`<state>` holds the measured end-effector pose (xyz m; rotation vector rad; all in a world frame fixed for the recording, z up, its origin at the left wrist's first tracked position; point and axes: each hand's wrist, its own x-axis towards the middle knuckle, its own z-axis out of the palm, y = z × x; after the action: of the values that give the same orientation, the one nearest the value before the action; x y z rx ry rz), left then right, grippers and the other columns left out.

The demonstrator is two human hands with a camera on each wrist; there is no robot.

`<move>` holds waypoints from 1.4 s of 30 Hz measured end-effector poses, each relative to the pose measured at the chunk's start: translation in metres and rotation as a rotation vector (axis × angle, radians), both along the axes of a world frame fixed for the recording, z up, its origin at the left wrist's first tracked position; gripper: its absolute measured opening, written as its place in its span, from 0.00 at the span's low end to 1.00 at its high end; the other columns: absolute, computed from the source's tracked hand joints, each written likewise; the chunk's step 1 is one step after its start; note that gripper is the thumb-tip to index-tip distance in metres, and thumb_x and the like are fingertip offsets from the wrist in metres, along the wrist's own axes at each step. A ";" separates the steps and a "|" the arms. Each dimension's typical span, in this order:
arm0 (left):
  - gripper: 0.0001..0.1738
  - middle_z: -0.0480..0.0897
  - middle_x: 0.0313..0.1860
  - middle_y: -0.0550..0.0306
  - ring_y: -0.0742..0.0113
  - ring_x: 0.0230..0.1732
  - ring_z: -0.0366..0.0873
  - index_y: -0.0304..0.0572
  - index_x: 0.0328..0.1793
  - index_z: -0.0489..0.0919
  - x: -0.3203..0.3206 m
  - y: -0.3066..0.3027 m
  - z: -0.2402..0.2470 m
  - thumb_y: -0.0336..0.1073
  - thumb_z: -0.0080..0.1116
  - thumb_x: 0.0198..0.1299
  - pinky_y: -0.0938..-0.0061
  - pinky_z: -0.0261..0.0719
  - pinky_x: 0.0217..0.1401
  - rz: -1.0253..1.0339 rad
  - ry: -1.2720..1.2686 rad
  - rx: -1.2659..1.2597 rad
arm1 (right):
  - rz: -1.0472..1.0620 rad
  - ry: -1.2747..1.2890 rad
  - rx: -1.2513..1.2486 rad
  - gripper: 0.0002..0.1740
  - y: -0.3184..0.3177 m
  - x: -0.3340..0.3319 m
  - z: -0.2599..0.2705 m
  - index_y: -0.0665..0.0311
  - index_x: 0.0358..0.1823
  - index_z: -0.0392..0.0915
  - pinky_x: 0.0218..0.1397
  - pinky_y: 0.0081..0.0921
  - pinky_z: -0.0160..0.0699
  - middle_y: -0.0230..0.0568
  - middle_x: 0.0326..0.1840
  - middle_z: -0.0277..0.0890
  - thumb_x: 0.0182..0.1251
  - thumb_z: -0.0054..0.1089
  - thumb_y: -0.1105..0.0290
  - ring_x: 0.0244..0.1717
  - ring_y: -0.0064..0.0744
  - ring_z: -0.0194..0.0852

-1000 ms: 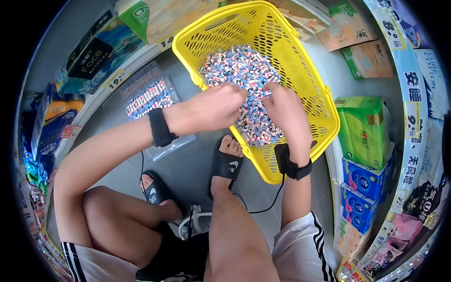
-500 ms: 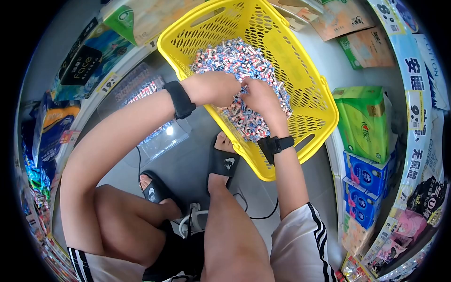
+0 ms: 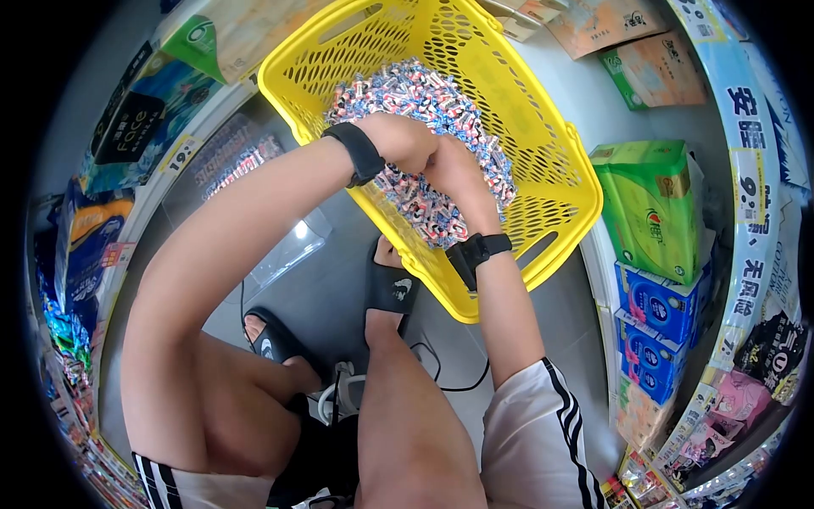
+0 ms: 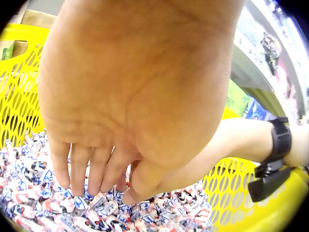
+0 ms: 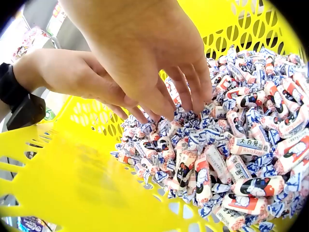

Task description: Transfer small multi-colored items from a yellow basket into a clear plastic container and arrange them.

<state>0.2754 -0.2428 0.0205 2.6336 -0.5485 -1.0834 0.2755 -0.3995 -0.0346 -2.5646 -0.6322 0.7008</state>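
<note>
Left hand (image 3: 405, 142) comes in over the basket's (image 3: 547, 165) left rim, right hand (image 3: 462, 174) over the near corner. Spare room is along the right wall — mesh bare there, green pack (image 3: 649, 212) just outside. Hands close together over the heap; can't tell if they touch. Fingers on both extended, loose, pointing down, tips at the candies (image 5: 251, 188). Candies sit loose in the basket — white wrappers, red and black patches, blue-printed twisted ends.
</note>
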 end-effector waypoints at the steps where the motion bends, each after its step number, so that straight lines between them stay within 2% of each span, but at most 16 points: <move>1: 0.16 0.91 0.48 0.42 0.43 0.48 0.90 0.39 0.52 0.91 0.001 -0.001 -0.003 0.33 0.61 0.59 0.51 0.87 0.48 0.002 0.004 0.029 | -0.002 0.002 0.000 0.21 0.000 0.000 -0.004 0.58 0.57 0.87 0.63 0.51 0.85 0.55 0.54 0.86 0.62 0.75 0.66 0.60 0.55 0.85; 5: 0.17 0.91 0.49 0.42 0.43 0.49 0.90 0.38 0.53 0.91 0.009 -0.002 -0.016 0.32 0.61 0.59 0.51 0.87 0.49 0.004 0.004 0.059 | -0.049 -0.009 0.057 0.13 0.004 0.001 -0.020 0.60 0.48 0.90 0.60 0.52 0.86 0.57 0.51 0.87 0.62 0.73 0.67 0.56 0.57 0.87; 8: 0.16 0.91 0.50 0.44 0.44 0.51 0.90 0.43 0.53 0.91 0.015 0.001 -0.030 0.35 0.62 0.61 0.52 0.87 0.50 0.010 0.017 0.099 | -0.108 -0.009 0.040 0.11 0.007 0.002 -0.019 0.60 0.44 0.91 0.57 0.51 0.87 0.55 0.48 0.89 0.61 0.74 0.68 0.52 0.57 0.88; 10: 0.15 0.92 0.52 0.47 0.45 0.53 0.90 0.50 0.55 0.91 0.015 0.005 -0.032 0.36 0.63 0.64 0.52 0.88 0.51 0.016 -0.008 0.020 | -0.121 0.013 0.029 0.10 0.005 0.003 -0.022 0.60 0.42 0.91 0.56 0.51 0.87 0.54 0.46 0.89 0.59 0.74 0.68 0.51 0.58 0.89; 12: 0.15 0.92 0.52 0.48 0.46 0.53 0.91 0.53 0.56 0.91 0.016 0.005 -0.034 0.37 0.64 0.65 0.52 0.88 0.51 0.032 -0.007 0.025 | -0.125 0.029 0.042 0.09 0.004 0.006 -0.025 0.66 0.39 0.91 0.48 0.42 0.88 0.50 0.37 0.91 0.59 0.77 0.70 0.40 0.50 0.93; 13: 0.15 0.92 0.52 0.49 0.46 0.53 0.91 0.55 0.56 0.91 0.016 0.005 -0.036 0.39 0.65 0.65 0.52 0.88 0.51 0.049 -0.007 0.030 | -0.126 0.029 0.042 0.09 0.004 0.008 -0.026 0.66 0.39 0.91 0.48 0.42 0.88 0.50 0.37 0.91 0.59 0.77 0.70 0.40 0.50 0.93; 15: 0.15 0.92 0.51 0.49 0.46 0.53 0.91 0.55 0.57 0.91 0.017 0.004 -0.036 0.38 0.66 0.65 0.52 0.88 0.52 0.036 -0.011 0.060 | -0.221 0.138 0.026 0.08 0.002 0.011 -0.024 0.57 0.36 0.92 0.53 0.43 0.90 0.48 0.41 0.92 0.54 0.81 0.68 0.46 0.50 0.92; 18: 0.16 0.92 0.51 0.49 0.47 0.53 0.91 0.54 0.58 0.90 0.019 0.005 -0.033 0.39 0.66 0.65 0.53 0.88 0.53 0.004 -0.016 0.116 | -0.264 0.256 0.082 0.08 -0.001 0.017 -0.014 0.57 0.34 0.93 0.51 0.41 0.90 0.46 0.37 0.92 0.53 0.83 0.68 0.43 0.45 0.94; 23: 0.18 0.91 0.53 0.48 0.47 0.55 0.90 0.52 0.61 0.89 0.025 0.006 -0.030 0.39 0.69 0.65 0.53 0.88 0.55 -0.033 0.055 0.120 | -0.240 0.180 0.052 0.08 -0.006 0.021 -0.002 0.56 0.35 0.94 0.49 0.38 0.90 0.45 0.36 0.92 0.53 0.84 0.67 0.40 0.43 0.94; 28: 0.25 0.91 0.54 0.48 0.46 0.57 0.89 0.50 0.64 0.88 0.021 0.006 -0.023 0.43 0.78 0.59 0.52 0.88 0.56 -0.095 0.044 0.158 | -0.251 0.203 0.061 0.08 -0.012 0.025 0.009 0.56 0.35 0.95 0.48 0.37 0.90 0.43 0.34 0.93 0.53 0.84 0.68 0.40 0.40 0.94; 32: 0.18 0.92 0.51 0.46 0.44 0.52 0.91 0.46 0.56 0.91 0.019 0.007 -0.038 0.33 0.74 0.57 0.50 0.88 0.51 -0.073 -0.007 0.148 | -0.218 0.187 0.109 0.05 -0.017 0.029 0.015 0.58 0.33 0.94 0.48 0.35 0.89 0.42 0.33 0.93 0.54 0.81 0.70 0.38 0.37 0.93; 34: 0.16 0.91 0.48 0.43 0.43 0.49 0.91 0.42 0.51 0.91 0.010 0.007 -0.028 0.29 0.71 0.54 0.51 0.89 0.48 -0.036 -0.062 0.061 | -0.212 0.195 0.106 0.07 -0.019 0.029 0.016 0.61 0.34 0.93 0.47 0.34 0.89 0.41 0.33 0.92 0.54 0.83 0.70 0.37 0.35 0.92; 37: 0.11 0.91 0.46 0.41 0.44 0.49 0.92 0.40 0.49 0.90 -0.004 0.007 -0.007 0.30 0.66 0.61 0.53 0.90 0.48 0.003 -0.279 -0.014 | -0.215 0.213 0.180 0.09 -0.022 0.029 0.020 0.64 0.35 0.92 0.47 0.32 0.88 0.42 0.33 0.92 0.54 0.83 0.71 0.37 0.34 0.92; 40: 0.13 0.91 0.46 0.42 0.44 0.50 0.92 0.42 0.53 0.89 -0.011 0.010 0.016 0.31 0.63 0.65 0.52 0.90 0.49 -0.007 -0.336 -0.035 | -0.115 0.260 0.254 0.25 -0.022 0.024 0.034 0.68 0.53 0.86 0.49 0.28 0.88 0.41 0.41 0.91 0.54 0.85 0.74 0.40 0.29 0.90; 41: 0.16 0.91 0.47 0.43 0.43 0.50 0.91 0.42 0.58 0.87 -0.016 0.013 0.022 0.30 0.62 0.64 0.52 0.89 0.49 0.018 -0.349 -0.072 | -0.060 0.215 0.213 0.32 -0.023 0.021 0.041 0.70 0.60 0.83 0.53 0.29 0.87 0.42 0.44 0.90 0.53 0.85 0.73 0.43 0.31 0.90; 42: 0.16 0.91 0.47 0.43 0.43 0.50 0.91 0.42 0.58 0.87 -0.018 0.018 0.027 0.30 0.62 0.64 0.52 0.89 0.49 0.021 -0.351 -0.072 | -0.057 0.213 0.212 0.32 -0.023 0.018 0.045 0.70 0.60 0.83 0.53 0.29 0.87 0.42 0.44 0.90 0.53 0.85 0.73 0.43 0.31 0.90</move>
<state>0.2571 -0.2246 0.0472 2.7714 -0.6117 -0.5823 0.2936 -0.4223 0.0102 -2.2673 -0.5307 0.8269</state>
